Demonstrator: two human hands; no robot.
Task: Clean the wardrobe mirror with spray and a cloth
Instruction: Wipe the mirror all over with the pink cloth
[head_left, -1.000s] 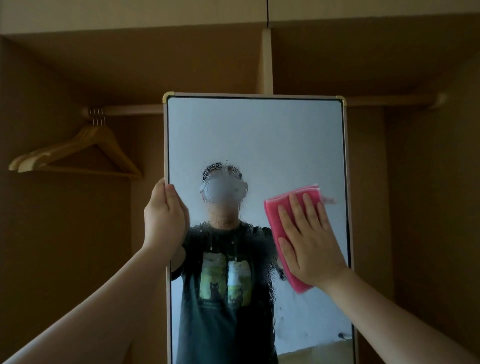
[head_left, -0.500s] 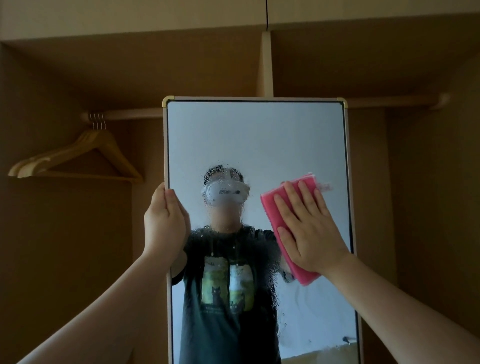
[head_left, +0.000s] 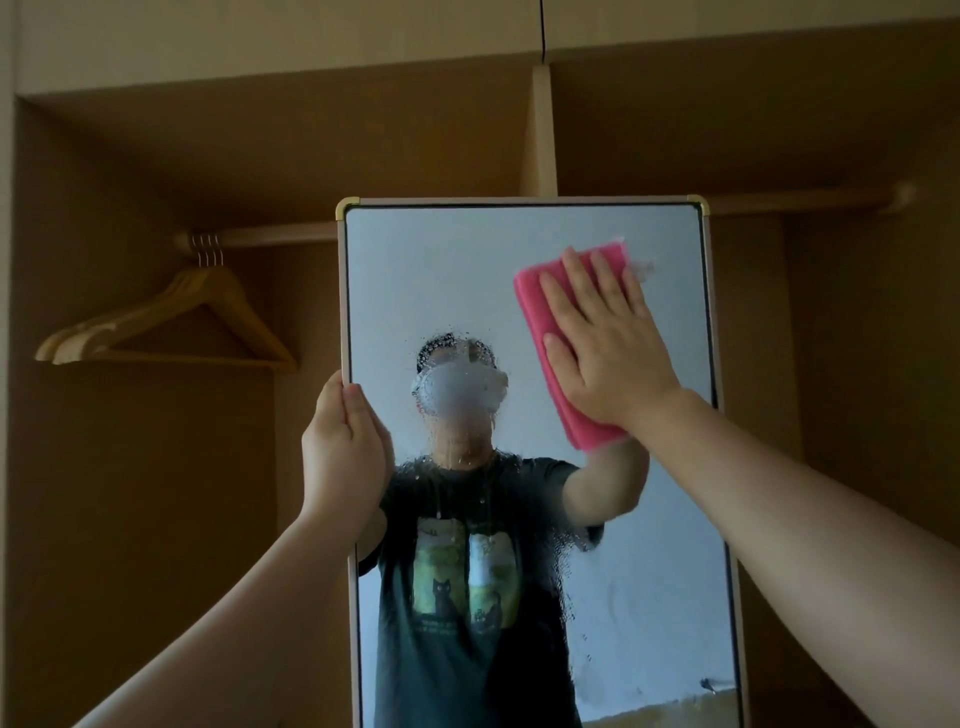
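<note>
A tall framed mirror (head_left: 441, 270) stands upright in front of the open wardrobe, with spray droplets across its middle. My left hand (head_left: 343, 447) grips the mirror's left edge at mid height, fingers curled round the frame. My right hand (head_left: 605, 343) lies flat with straight fingers on a pink cloth (head_left: 540, 306), pressing it against the glass in the upper right part. No spray bottle is in view.
The wooden wardrobe (head_left: 156, 493) behind has a rail (head_left: 270, 236) with several wooden hangers (head_left: 171, 322) on the left. A vertical divider (head_left: 540, 130) rises behind the mirror's top. The right compartment's side wall (head_left: 883, 364) stands close to the mirror.
My right hand has slid the pink cloth upward along the right side of the glass. The left hand has kept its grip on the frame's left edge.
</note>
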